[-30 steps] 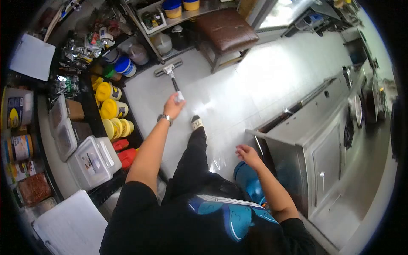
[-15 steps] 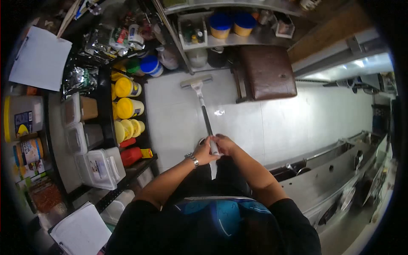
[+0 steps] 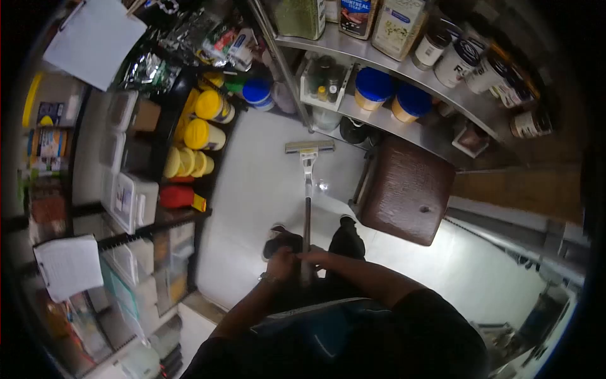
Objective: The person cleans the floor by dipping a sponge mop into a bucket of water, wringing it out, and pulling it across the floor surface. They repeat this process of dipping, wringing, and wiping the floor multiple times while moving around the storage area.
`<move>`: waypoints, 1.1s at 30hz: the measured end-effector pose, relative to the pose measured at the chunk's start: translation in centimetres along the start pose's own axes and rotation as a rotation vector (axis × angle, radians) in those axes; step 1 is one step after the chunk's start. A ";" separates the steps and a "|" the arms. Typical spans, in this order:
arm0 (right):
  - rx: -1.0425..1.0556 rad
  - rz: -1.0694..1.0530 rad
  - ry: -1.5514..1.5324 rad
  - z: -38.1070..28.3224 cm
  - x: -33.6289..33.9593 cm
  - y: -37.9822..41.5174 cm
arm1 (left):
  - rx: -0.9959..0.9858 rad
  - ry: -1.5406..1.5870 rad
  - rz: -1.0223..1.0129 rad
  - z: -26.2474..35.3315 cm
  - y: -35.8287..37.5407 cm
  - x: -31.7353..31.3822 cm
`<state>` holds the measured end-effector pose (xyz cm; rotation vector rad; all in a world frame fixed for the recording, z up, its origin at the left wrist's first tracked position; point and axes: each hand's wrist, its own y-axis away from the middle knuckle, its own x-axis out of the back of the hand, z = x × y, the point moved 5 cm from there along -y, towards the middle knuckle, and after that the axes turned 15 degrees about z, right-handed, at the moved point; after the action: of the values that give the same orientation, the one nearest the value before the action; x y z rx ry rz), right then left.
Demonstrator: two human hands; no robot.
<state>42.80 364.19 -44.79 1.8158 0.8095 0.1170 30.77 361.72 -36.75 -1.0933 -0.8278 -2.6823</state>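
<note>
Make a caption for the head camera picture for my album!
Both hands on a long-handled mop, between yellow-lidded tubs and a brown stool.

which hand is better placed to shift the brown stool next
Probably the right hand: the brown stool stands on its side of the mop, while the left hand is farther away.
</note>
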 end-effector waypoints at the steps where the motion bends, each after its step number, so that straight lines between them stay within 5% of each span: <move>1: -0.029 0.014 -0.038 -0.2 0.8 0.4 | -0.019 -0.030 -0.045 1.0 0.4 -1.0; 2: -0.055 0.027 -0.078 -0.7 1.3 0.8 | -0.176 0.051 0.056 2.9 1.1 -1.3; 3: -0.079 0.043 -0.120 -1.2 1.7 1.3 | -0.041 0.215 0.057 2.9 1.2 -2.4; 5: 0.416 0.065 -0.207 -1.7 4.9 1.3 | 0.239 0.546 0.050 1.0 1.7 -5.4; 6: -0.212 0.218 -0.398 -1.4 6.1 2.8 | 0.174 0.591 0.066 -1.1 2.2 -7.3; 8: -0.112 0.079 -0.503 -0.7 10.9 3.4 | 0.087 0.573 0.088 -4.3 3.8 -9.5; 9: 0.039 0.167 -0.299 0.1 14.4 2.8 | 0.072 0.512 0.090 -4.2 4.6 -9.4; 11: -0.203 0.242 -0.014 0.6 22.5 5.3 | 0.199 0.298 0.062 -1.2 7.8 -6.0; 13: -0.083 0.397 0.270 -6.7 22.2 13.7 | 0.348 0.191 0.027 0.4 9.7 -3.9; 15: -0.071 0.523 0.612 -5.6 25.0 11.6 | 0.511 0.233 0.031 -0.2 12.2 -3.3; 16: 0.042 0.579 0.776 -5.4 26.6 9.9 | 0.325 0.126 0.055 -0.8 12.8 -3.5; 17: 0.160 0.631 0.939 -5.7 27.7 9.0 | 0.459 0.260 0.097 -1.5 14.2 -4.0; 19: 0.128 0.604 1.058 -6.4 28.6 9.2 | 0.716 0.533 0.180 -2.4 16.8 -4.8; 22: -0.001 0.642 1.066 -9.4 27.4 11.8 | 0.842 0.498 0.102 -2.0 19.4 -4.9; 25: -0.023 0.704 1.056 -9.4 26.3 12.5 | 0.773 0.369 0.090 -3.4 21.7 -6.5; 27: 0.073 0.696 0.997 -8.1 25.0 12.0 | 0.477 0.381 0.171 -9.1 24.4 -12.2; 29: -0.009 0.598 0.908 -7.7 21.5 12.5 | 0.467 0.410 0.193 -10.3 25.8 -13.5; 31: -0.007 0.539 0.838 -7.3 20.2 12.6 | 0.750 0.464 0.149 -8.4 26.9 -11.0; 33: 0.081 0.526 0.790 -7.1 20.6 12.4 | 0.473 0.136 0.246 -12.1 27.5 -12.2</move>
<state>61.13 379.56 -37.27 2.0289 0.8394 1.2119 40.94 331.06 -40.00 -0.8261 -1.1382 -2.1726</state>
